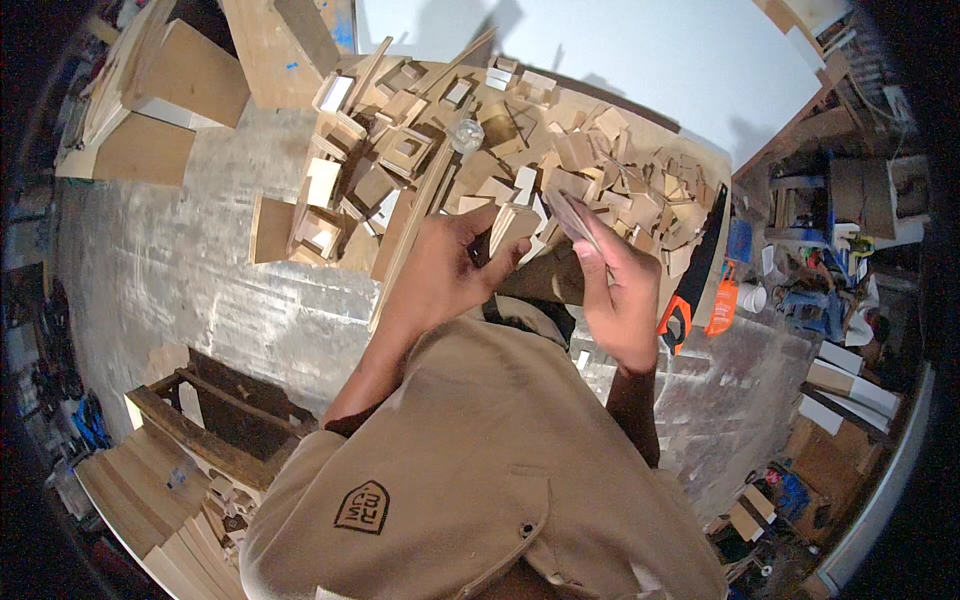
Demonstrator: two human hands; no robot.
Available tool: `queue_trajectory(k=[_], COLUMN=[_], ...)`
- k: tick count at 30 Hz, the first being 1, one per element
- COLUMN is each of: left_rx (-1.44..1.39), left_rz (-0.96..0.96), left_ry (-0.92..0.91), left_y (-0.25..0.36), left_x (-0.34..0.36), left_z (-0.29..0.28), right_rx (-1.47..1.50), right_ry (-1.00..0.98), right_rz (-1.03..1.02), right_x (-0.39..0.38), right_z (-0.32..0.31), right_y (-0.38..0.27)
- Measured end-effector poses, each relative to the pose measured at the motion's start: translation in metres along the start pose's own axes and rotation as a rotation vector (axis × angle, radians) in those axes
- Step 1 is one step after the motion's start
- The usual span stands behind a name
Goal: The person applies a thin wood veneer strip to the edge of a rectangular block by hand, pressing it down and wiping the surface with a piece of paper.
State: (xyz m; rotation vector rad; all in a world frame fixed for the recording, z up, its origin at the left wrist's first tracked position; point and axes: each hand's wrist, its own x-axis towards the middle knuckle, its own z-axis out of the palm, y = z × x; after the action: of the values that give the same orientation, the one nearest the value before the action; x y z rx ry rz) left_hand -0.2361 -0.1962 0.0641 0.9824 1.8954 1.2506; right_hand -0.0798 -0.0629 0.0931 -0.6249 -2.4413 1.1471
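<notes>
In front of my chest, my left hand [455, 260] is closed around a small plywood piece [513, 226], whose layered edge shows between thumb and fingers. To its right, my right hand [622, 295] pinches a thin flat piece [572, 217] between thumb and fingers; it is brownish and tilted, and its material is hard to make out. The two held pieces are apart. Just beyond both hands, many small wood offcuts [575, 150] and little box-like wooden pieces [405, 150] lie heaped on a board.
A handsaw with an orange-and-black handle [676, 318] lies at the board's right side, an orange thing [722, 305] beside it. Long wooden strips [425, 215] cross the board's left part, near a clear round container [466, 135]. A large white panel [600, 45] is beyond. Wooden boxes [190, 75] stand far left.
</notes>
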Motion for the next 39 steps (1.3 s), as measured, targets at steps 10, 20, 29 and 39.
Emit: queue_trajectory(k=[10, 20, 29, 39], left_rx=[-0.058, 0.318, 0.073, -0.768], left_rz=[-0.096, 0.115, 0.235, -0.13], left_ry=[0.034, 0.203, -0.105, 0.065], left_y=[-0.024, -0.044, -0.068, -0.129], left_x=[0.008, -0.008, -0.016, -0.07], left_z=[0.009, 0.017, 0.019, 0.025], right_rx=[0.147, 0.088, -0.003, 0.099], right_ry=[0.043, 0.019, 0.002, -0.244], right_rz=[-0.221, -0.267, -0.408, -0.348], right_x=[-0.012, -0.023, -0.031, -0.055], right_z=[0.006, 0.016, 0.055, 0.079], right_y=[0.017, 0.022, 0.04, 0.05])
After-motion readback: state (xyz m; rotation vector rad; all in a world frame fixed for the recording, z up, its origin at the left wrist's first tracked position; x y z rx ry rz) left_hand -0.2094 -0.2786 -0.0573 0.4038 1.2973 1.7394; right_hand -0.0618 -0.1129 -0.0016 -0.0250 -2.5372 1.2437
